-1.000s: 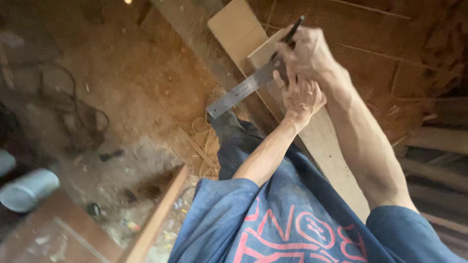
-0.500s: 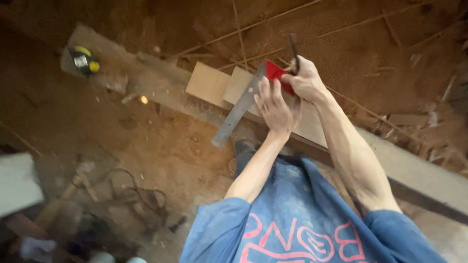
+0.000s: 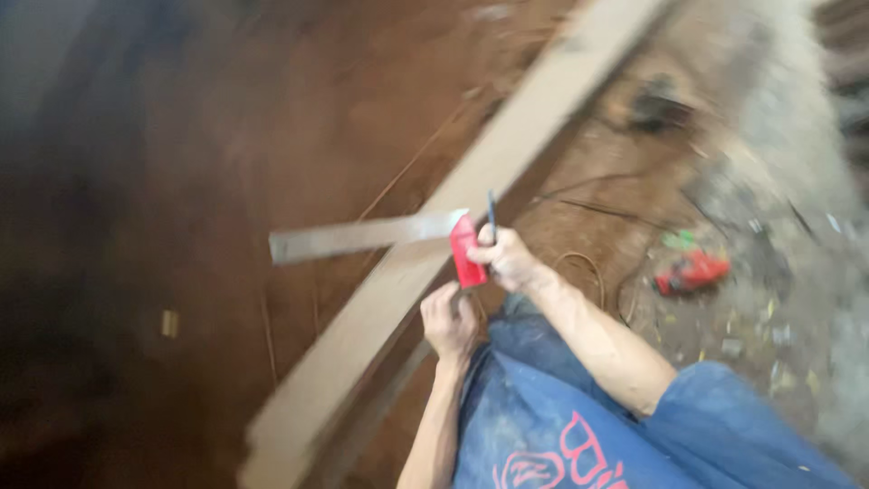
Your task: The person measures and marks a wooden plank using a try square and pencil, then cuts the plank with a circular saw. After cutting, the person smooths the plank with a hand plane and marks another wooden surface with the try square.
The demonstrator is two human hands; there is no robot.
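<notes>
Try square with a flat grey metal blade and a red stock sits across the long pale wooden plank, which runs on a slant from the lower left up to the upper right over the reddish-brown dirt floor. The blade reaches out to the left past the plank's edge, and the red stock lies against the plank's near edge.

The right hand is at the red stock, fingers curled shut around a thin dark pencil that stands nearly upright above the knuckles; whether that hand also presses the stock is hard to tell through the blur. The left hand is just below the stock, at the plank's near edge, fingers bent together and curled; whether it grips the stock or the plank cannot be told.

Both forearms come up from a blue cloth garment with red markings at the bottom of the view.

To the right, well apart from the hands, a small red tool lies on the ground among thin dark cables and scattered debris.
</notes>
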